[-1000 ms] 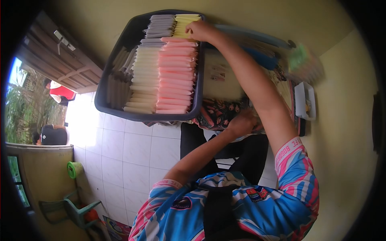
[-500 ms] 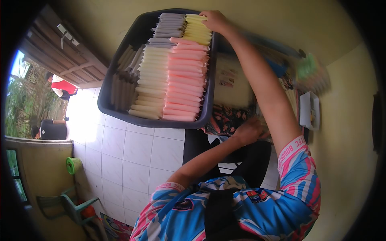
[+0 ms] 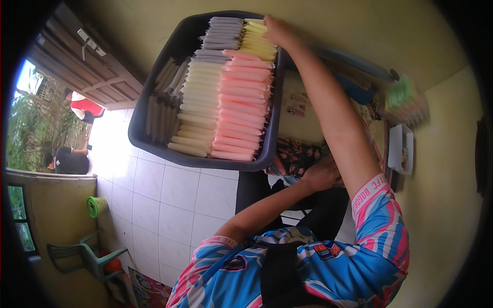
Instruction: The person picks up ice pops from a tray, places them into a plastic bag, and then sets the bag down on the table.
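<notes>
A dark plastic tub (image 3: 205, 162) holds rows of slim, plastic-wrapped sticks that look like ice pops. Pink sticks (image 3: 239, 110) and cream sticks (image 3: 197, 102) fill its middle, with grey-violet sticks (image 3: 223, 33) and yellow sticks (image 3: 257, 41) at the far end. My right hand (image 3: 281, 34) reaches over the far right corner, fingers bent around the ends of the yellow sticks. Down by my lap, my left hand (image 3: 321, 175) rests beside a dark patterned cloth (image 3: 303, 158). My right forearm partly covers its fingers, so whatever they hold is hidden.
Right of the tub lies a pale package or box (image 3: 298, 113). A white tray (image 3: 400, 149) and a pastel stack (image 3: 405, 100) stand by the wall. Left are an open door (image 3: 97, 66), a green chair (image 3: 95, 256) and two people outside, one in a dark shirt (image 3: 71, 160).
The whole view has shifted slightly. My right hand stays at the yellow sticks, its fingers a little lower over their ends. My left hand has hardly moved.
</notes>
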`<state>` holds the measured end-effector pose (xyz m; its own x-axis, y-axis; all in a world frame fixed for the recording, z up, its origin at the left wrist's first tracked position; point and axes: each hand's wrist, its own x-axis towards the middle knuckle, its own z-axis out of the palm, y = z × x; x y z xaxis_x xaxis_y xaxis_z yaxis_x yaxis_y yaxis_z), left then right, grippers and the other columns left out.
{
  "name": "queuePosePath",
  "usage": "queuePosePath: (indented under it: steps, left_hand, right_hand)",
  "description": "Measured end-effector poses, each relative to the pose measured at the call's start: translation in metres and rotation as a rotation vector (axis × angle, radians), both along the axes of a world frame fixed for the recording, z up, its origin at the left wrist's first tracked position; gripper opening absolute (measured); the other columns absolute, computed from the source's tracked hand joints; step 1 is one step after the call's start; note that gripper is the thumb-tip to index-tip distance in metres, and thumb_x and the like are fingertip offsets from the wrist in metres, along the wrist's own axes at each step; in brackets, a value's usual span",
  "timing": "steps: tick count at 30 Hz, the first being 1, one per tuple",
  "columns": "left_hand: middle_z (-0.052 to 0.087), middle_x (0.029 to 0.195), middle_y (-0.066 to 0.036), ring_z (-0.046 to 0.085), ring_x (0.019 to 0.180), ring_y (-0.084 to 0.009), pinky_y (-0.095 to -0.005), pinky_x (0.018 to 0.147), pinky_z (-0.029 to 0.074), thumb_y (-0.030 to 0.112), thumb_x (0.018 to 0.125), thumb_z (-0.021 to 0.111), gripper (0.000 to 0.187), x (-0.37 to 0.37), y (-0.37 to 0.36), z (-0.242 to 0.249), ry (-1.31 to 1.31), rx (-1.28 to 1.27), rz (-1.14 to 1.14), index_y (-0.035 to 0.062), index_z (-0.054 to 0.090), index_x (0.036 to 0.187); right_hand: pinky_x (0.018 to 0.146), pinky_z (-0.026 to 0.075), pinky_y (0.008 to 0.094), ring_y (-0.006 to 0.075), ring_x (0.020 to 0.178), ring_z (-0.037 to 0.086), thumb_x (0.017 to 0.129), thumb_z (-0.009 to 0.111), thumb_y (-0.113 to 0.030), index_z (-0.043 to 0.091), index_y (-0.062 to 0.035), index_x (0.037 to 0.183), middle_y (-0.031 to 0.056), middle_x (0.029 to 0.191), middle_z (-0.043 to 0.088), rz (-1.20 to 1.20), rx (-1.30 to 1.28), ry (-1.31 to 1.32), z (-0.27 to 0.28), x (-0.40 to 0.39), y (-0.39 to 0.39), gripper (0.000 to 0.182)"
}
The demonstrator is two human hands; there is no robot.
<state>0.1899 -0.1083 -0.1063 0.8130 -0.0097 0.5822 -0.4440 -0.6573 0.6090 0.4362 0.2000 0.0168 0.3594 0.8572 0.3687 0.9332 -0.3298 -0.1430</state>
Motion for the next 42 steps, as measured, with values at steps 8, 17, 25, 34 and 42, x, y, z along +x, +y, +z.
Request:
queuePosePath:
  steps: [8, 17, 25, 34, 42]
  left_hand:
    - [0.064, 0.107, -0.016, 0.059, 0.106, -0.0332, -0.041, 0.094, 0.047, 0.017, 0.082, 0.06, 0.031, 0.0, 0.001, 0.004, 0.031, 0.131, 0.015, 0.0025, 0.063, 0.109]
    - [0.063, 0.095, -0.007, 0.058, 0.101, -0.0297, -0.0399, 0.092, 0.046, 0.01, 0.075, 0.066, 0.01, 0.0, -0.001, -0.008, -0.012, 0.099, 0.031, 0.0103, 0.066, 0.085]
    - [0.067, 0.104, -0.014, 0.061, 0.101, -0.0343, -0.0418, 0.088, 0.049, 0.02, 0.075, 0.078, 0.032, -0.005, -0.001, 0.018, 0.045, -0.242, 0.04, 0.0056, 0.07, 0.102]
    - [0.066, 0.103, -0.006, 0.059, 0.093, -0.009, -0.024, 0.08, 0.047, 0.022, 0.102, 0.055, 0.032, -0.011, -0.075, 0.025, 0.383, -1.141, -0.03, -0.0047, 0.06, 0.119]
    - [0.064, 0.092, -0.013, 0.062, 0.091, -0.0187, -0.0306, 0.082, 0.048, 0.014, 0.098, 0.047, 0.024, -0.023, -0.043, 0.027, 0.326, -1.263, 0.061, -0.0051, 0.058, 0.109]
  right_hand:
    - [0.074, 0.056, 0.0376, 0.0288, 0.086, 0.071, 0.078, 0.076, -0.014, 0.055, -0.0011, 0.111, 0.0196, 0.092, 0.07, 0.177, 0.435, 0.262, 0.012, -0.007, -0.04, 0.041]
    - [0.072, 0.054, 0.0287, 0.0173, 0.082, 0.068, 0.087, 0.069, -0.002, 0.054, -0.0003, 0.115, 0.0096, 0.093, 0.068, 0.147, 0.601, 1.155, 0.052, -0.052, -0.317, 0.032]
    - [0.072, 0.052, 0.0252, 0.0133, 0.079, 0.066, 0.084, 0.072, -0.003, 0.058, -0.0001, 0.113, 0.0089, 0.097, 0.069, -0.156, 0.548, 1.329, -0.023, -0.121, -0.508, 0.032]
    - [0.078, 0.053, 0.0242, 0.0118, 0.089, 0.067, 0.087, 0.07, -0.001, 0.061, 0.0018, 0.116, 0.0093, 0.098, 0.07, -0.158, 0.71, 1.393, -0.07, -0.188, -0.534, 0.031]
    - [0.059, 0.05, 0.0236, 0.0106, 0.067, 0.062, 0.085, 0.072, -0.003, 0.064, 0.0002, 0.104, 0.009, 0.088, 0.07, -0.367, 1.093, 1.155, -0.076, -0.172, -0.595, 0.021]
